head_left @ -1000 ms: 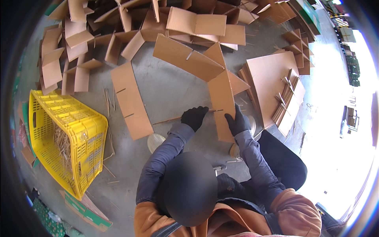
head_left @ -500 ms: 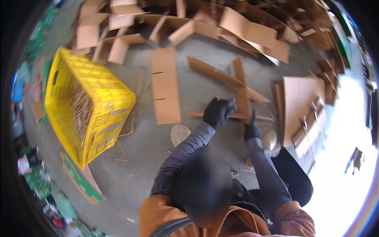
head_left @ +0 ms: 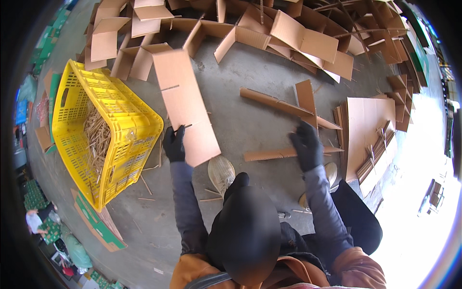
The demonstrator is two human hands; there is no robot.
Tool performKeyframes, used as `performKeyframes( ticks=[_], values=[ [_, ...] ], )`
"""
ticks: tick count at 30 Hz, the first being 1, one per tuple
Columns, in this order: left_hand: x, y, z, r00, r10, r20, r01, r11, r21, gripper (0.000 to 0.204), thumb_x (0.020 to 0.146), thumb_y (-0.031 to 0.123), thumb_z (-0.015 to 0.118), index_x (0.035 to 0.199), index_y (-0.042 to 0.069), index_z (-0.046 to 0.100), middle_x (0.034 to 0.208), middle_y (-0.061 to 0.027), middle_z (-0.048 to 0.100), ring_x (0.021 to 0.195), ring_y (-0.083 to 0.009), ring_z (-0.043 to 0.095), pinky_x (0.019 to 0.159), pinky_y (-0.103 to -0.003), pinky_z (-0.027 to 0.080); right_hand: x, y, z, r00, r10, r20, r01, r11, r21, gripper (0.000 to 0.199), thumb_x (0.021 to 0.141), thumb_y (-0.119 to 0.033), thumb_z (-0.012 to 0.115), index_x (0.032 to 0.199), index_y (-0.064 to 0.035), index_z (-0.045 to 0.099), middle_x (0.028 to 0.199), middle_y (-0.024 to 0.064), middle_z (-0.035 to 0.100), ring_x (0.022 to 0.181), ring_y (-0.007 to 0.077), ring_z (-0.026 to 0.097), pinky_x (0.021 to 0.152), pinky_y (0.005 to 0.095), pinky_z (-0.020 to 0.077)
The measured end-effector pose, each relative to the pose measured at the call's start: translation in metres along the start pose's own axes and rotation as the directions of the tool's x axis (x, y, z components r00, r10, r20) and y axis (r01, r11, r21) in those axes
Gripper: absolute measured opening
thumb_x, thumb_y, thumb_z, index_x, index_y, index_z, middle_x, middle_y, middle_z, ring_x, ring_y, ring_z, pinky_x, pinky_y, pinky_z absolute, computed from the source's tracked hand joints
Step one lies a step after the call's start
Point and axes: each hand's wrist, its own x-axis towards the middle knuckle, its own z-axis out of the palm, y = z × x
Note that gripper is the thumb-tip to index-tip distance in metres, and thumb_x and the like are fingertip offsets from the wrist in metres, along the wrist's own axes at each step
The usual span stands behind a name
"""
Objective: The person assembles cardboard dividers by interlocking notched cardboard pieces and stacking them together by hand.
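My gloved left hand (head_left: 174, 144) is closed on the left edge of a slotted cardboard strip (head_left: 185, 103), beside its nearer slot. The strip is tilted, its far end close to the standing dividers. To the right, my gloved right hand (head_left: 309, 147) is closed over the near part of a cardboard divider (head_left: 306, 98); its fingers partly hide that piece. This divider crosses a long cardboard strip (head_left: 272, 100) standing on edge. A second strip (head_left: 269, 154) stands on edge nearer me and passes behind the right hand.
A yellow plastic crate (head_left: 137, 139) with thin cardboard scraps lies tipped at left. Assembled cardboard dividers (head_left: 250, 36) fill the far side. Flat cardboard sheets (head_left: 368, 123) are stacked at right. Scraps lie on the grey floor, near my shoes (head_left: 221, 171).
My left hand has left the divider pieces, moved left and taken hold of the slotted strip, which is now tilted. My right hand has shifted slightly farther away along the divider.
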Motion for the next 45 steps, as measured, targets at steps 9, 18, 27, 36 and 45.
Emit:
performKeyframes(
  ticks=[9,18,27,36,45],
  values=[
    [0.000,0.116,0.114,0.695,0.468,0.546,-0.641,0.747,0.176,0.045,0.070,0.029,0.076,0.107,0.008,0.060,0.110,-0.0115,0.059,0.103,-0.0270,0.057,0.088,-0.034,0.045,0.049,-0.043,-0.023,0.983,-0.154,-0.100,0.153,0.988,-0.018,0.041,0.077,-0.023,0.072,0.106,0.0020,0.057,0.097,0.0131,0.066,0.086,0.0190,0.063,0.075,0.0307,0.0494],
    [0.019,0.085,0.210,0.480,0.097,0.872,-0.766,0.531,0.362,0.026,0.083,0.023,0.050,0.106,0.023,0.062,0.090,-0.0112,0.065,0.082,-0.0294,0.064,0.074,-0.042,0.050,0.060,0.008,-0.010,0.997,-0.065,0.033,0.073,0.901,-0.428,0.041,0.080,-0.031,0.062,0.105,-0.0015,0.050,0.092,0.0265,0.061,0.090,0.0439,0.057,0.075,0.0462,0.0465],
    [-0.051,0.074,0.179,0.576,0.635,0.515,-0.804,0.555,0.215,0.024,0.085,0.023,0.050,0.105,0.020,0.061,0.086,-0.0086,0.065,0.074,-0.0282,0.064,0.067,-0.040,0.051,0.071,0.022,0.021,0.964,0.094,0.247,0.098,0.741,-0.664,0.040,0.080,-0.030,0.058,0.110,-0.0042,0.050,0.099,0.0240,0.061,0.096,0.0415,0.055,0.082,0.0466,0.0443],
    [-0.141,0.018,0.147,0.509,0.246,0.825,-0.761,0.576,0.297,0.018,0.082,0.019,0.050,0.099,0.018,0.057,0.074,-0.0049,0.059,0.063,-0.0235,0.063,0.053,-0.038,0.050,0.067,0.019,0.014,0.951,0.049,0.306,0.173,0.735,-0.656,0.040,0.079,-0.029,0.060,0.108,-0.0023,0.050,0.097,0.0233,0.062,0.092,0.0411,0.057,0.079,0.0470,0.0457],
    [-0.146,0.033,0.146,0.502,0.179,0.846,-0.724,0.622,0.298,0.014,0.083,0.018,0.049,0.096,0.017,0.055,0.081,-0.0065,0.060,0.070,-0.0257,0.063,0.057,-0.039,0.050,0.048,0.018,0.030,0.978,0.072,0.198,0.087,0.717,-0.692,0.034,0.082,-0.029,0.058,0.105,-0.0058,0.049,0.089,0.0242,0.062,0.087,0.0420,0.058,0.074,0.0493,0.0464]
  ],
)
